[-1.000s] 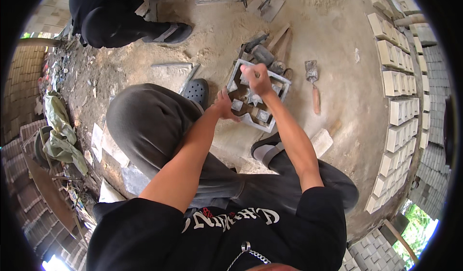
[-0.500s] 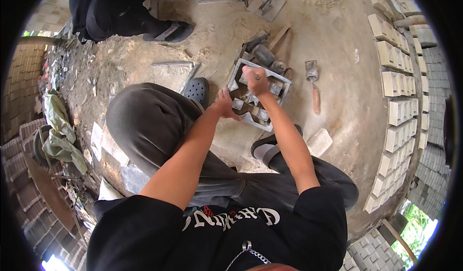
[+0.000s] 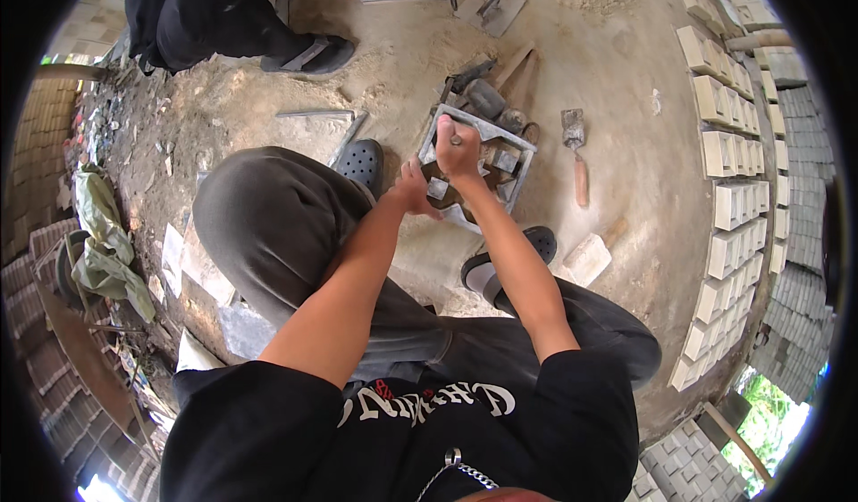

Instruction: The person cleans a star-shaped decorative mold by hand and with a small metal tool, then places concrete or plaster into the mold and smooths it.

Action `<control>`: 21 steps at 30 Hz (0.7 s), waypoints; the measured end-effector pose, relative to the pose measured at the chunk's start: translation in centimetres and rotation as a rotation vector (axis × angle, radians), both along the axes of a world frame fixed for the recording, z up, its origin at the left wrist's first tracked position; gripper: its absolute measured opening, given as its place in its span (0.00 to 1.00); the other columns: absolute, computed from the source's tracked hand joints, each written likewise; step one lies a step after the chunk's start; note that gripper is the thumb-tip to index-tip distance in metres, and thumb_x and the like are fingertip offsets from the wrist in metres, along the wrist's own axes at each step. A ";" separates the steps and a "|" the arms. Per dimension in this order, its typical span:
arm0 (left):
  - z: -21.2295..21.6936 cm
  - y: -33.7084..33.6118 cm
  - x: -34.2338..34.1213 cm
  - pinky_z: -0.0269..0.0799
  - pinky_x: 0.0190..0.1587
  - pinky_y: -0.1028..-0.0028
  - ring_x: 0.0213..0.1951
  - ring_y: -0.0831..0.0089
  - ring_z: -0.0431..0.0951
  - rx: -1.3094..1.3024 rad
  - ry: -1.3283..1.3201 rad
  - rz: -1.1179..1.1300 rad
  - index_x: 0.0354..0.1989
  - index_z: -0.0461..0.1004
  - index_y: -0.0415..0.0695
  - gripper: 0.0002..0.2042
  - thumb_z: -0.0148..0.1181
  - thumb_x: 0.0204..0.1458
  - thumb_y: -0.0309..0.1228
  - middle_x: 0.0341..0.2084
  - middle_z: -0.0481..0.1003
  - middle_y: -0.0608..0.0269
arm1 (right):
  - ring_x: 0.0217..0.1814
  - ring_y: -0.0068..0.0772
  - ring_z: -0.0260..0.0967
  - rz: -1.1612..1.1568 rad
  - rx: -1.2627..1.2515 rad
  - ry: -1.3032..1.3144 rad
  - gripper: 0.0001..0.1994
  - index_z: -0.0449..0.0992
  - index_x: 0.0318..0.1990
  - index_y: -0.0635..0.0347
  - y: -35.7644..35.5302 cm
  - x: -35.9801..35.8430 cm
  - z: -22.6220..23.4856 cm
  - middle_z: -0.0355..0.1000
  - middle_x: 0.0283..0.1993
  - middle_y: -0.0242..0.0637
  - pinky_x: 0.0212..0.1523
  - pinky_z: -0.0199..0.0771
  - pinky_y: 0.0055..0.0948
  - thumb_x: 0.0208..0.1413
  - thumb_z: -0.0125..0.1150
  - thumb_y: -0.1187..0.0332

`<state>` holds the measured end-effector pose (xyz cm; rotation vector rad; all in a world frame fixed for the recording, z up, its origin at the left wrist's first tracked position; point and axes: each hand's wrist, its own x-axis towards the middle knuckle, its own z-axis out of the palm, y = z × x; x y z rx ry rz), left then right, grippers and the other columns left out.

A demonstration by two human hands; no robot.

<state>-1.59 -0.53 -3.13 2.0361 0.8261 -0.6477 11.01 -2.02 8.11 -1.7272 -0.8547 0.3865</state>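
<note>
On the floor before me sits a square grey mould (image 3: 524, 148) with block-shaped pieces inside it. My left hand (image 3: 414, 189) grips its near left corner, the thumb lying along the near side. Over the mould's left part, my right hand (image 3: 458, 151) is closed in a fist. A small round end, like a tool handle, shows at the fist; the rest of what it holds is hidden. Just beyond the far side lie a grey cylindrical mallet head (image 3: 487, 99) and a few dark tools.
A small trowel (image 3: 576, 154) lies right of the mould, and a flat float (image 3: 587, 259) nearer me. Rows of pale blocks (image 3: 731, 154) line the right side. Another person (image 3: 223, 20) crouches at the far left. A plastering trowel (image 3: 492, 9) lies at the back.
My right fist has shifted a little to the left over the mould. The left hand keeps its place on the corner. The whole view has moved slightly.
</note>
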 end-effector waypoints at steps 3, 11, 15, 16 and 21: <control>-0.2 -0.1 -0.2 0.56 0.63 0.56 0.62 0.37 0.53 0.006 -0.041 0.013 0.64 0.21 0.30 0.75 0.78 0.20 0.54 0.64 0.40 0.33 | 0.14 0.24 0.50 -0.013 0.050 0.059 0.19 0.62 0.16 0.68 0.1 0.2 -0.5 0.52 0.12 0.43 0.18 0.50 0.34 0.57 0.48 0.66; 0.1 0.4 0.4 0.49 0.66 0.59 0.64 0.36 0.46 -0.024 0.024 -0.026 0.62 0.20 0.24 0.78 0.77 0.17 0.58 0.62 0.38 0.25 | 0.17 0.21 0.49 -0.036 0.048 0.105 0.19 0.61 0.18 0.70 -0.7 1.2 -1.0 0.51 0.12 0.39 0.19 0.50 0.33 0.58 0.47 0.65; 0.1 0.5 0.4 0.50 0.65 0.60 0.64 0.36 0.46 0.002 -0.019 -0.018 0.62 0.22 0.23 0.77 0.77 0.17 0.58 0.62 0.39 0.24 | 0.17 0.21 0.49 -0.178 0.095 0.184 0.19 0.61 0.18 0.70 -1.3 0.8 -1.4 0.50 0.13 0.41 0.19 0.50 0.33 0.58 0.47 0.65; 0.0 0.3 0.3 0.50 0.65 0.60 0.64 0.36 0.46 -0.002 -0.030 -0.005 0.62 0.22 0.23 0.77 0.77 0.17 0.58 0.62 0.39 0.24 | 0.17 0.20 0.49 -0.194 0.065 0.138 0.20 0.60 0.18 0.70 -1.4 0.7 -1.5 0.50 0.13 0.42 0.19 0.50 0.33 0.58 0.47 0.64; -0.4 0.0 0.0 0.50 0.66 0.59 0.65 0.37 0.46 -0.029 0.007 -0.010 0.62 0.21 0.25 0.77 0.77 0.17 0.57 0.62 0.39 0.26 | 0.17 0.20 0.47 -0.083 0.039 0.102 0.19 0.58 0.18 0.68 -1.3 0.8 -1.2 0.48 0.13 0.39 0.19 0.48 0.32 0.58 0.47 0.64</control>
